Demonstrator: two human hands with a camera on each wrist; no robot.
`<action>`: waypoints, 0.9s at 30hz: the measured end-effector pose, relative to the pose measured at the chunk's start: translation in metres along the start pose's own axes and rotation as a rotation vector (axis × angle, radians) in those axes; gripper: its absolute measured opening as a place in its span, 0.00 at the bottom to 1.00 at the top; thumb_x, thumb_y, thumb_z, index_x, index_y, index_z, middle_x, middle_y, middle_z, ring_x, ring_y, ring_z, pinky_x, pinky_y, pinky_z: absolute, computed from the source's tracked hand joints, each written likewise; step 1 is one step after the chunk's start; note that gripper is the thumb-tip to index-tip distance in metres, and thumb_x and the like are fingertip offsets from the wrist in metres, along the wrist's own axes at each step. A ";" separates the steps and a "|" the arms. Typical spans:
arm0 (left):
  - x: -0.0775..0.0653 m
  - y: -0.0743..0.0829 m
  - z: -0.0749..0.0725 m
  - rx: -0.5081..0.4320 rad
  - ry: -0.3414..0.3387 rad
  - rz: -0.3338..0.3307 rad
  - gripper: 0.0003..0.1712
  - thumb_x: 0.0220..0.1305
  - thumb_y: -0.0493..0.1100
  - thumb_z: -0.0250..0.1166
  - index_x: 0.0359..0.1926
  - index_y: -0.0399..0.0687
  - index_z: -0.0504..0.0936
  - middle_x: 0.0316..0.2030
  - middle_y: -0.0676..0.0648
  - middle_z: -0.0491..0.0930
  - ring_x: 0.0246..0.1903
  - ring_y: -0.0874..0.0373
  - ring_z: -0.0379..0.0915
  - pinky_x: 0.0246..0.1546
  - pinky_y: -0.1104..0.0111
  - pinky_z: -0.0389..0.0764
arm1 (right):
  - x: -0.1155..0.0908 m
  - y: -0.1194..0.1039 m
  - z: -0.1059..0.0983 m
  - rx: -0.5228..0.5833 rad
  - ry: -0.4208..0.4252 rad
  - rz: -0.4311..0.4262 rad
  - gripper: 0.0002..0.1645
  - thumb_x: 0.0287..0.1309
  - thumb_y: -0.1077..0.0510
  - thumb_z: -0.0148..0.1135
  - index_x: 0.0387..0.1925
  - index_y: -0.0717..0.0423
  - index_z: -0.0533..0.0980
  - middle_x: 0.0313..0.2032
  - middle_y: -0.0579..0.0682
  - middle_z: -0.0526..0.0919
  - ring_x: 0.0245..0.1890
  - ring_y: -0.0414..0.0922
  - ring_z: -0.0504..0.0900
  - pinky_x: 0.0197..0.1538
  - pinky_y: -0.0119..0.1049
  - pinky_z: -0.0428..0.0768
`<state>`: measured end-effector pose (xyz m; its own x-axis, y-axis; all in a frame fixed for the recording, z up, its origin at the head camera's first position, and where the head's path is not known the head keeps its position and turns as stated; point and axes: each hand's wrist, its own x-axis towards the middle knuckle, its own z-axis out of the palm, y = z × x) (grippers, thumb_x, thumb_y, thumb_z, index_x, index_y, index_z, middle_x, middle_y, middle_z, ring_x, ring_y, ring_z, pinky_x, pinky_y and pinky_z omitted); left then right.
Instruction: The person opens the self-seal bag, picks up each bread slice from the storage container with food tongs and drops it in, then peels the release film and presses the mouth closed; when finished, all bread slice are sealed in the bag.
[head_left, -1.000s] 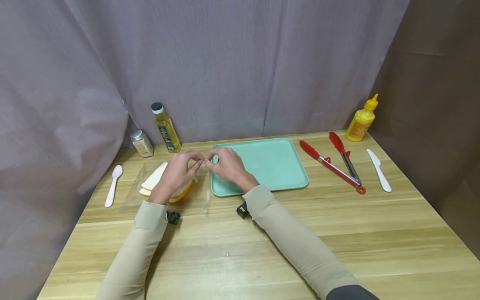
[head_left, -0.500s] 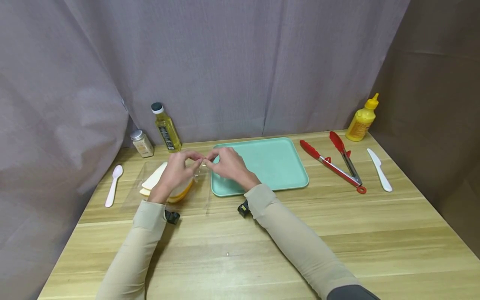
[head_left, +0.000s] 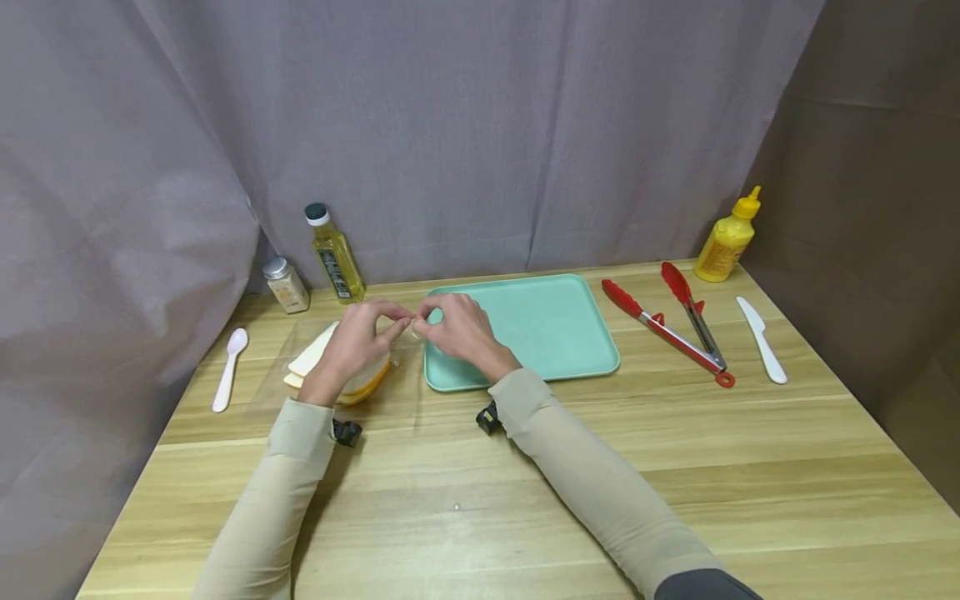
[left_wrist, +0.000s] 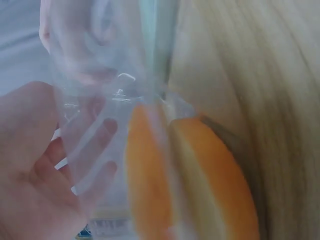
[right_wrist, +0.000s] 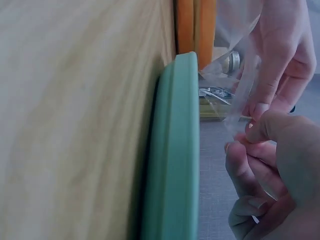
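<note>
Sliced bread (head_left: 311, 357) with an orange-brown crust lies inside a clear plastic bag (right_wrist: 242, 85) at the left of the table. Both hands meet fingertip to fingertip at the bag's right end, just over the tray's left edge. My left hand (head_left: 354, 343), arched above the bread, pinches the film between thumb and forefinger. My right hand (head_left: 459, 330) pinches the same end from the other side, as the right wrist view shows. Seen through the film in the left wrist view, two thick slices (left_wrist: 212, 170) stand side by side. My left hand hides part of the bread in the head view.
A mint-green tray (head_left: 536, 329) lies to the right of the bag. Behind the bag stand an oil bottle (head_left: 337, 258) and a seasoning jar (head_left: 287, 287); a spoon (head_left: 229, 371) lies left. Farther right are red tongs (head_left: 678, 333), a white knife (head_left: 763, 343) and a yellow squeeze bottle (head_left: 726, 242).
Both hands keep their pinch on the bag's end in nearly the same place. The head view has shifted very slightly.
</note>
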<state>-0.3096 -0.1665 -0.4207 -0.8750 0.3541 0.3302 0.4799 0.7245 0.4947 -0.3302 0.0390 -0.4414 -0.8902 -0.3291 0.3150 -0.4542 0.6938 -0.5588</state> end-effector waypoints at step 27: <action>-0.001 -0.003 0.002 -0.002 0.026 -0.129 0.09 0.78 0.47 0.67 0.49 0.51 0.92 0.44 0.47 0.93 0.49 0.48 0.89 0.50 0.48 0.88 | 0.002 0.009 -0.005 0.275 -0.133 0.012 0.10 0.70 0.53 0.65 0.45 0.46 0.90 0.42 0.44 0.93 0.20 0.44 0.87 0.21 0.31 0.72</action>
<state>-0.3101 -0.1680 -0.4238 -0.9276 0.2424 0.2843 0.3634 0.7618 0.5363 -0.3357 0.0475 -0.4424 -0.8842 -0.4152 0.2141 -0.4196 0.5045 -0.7546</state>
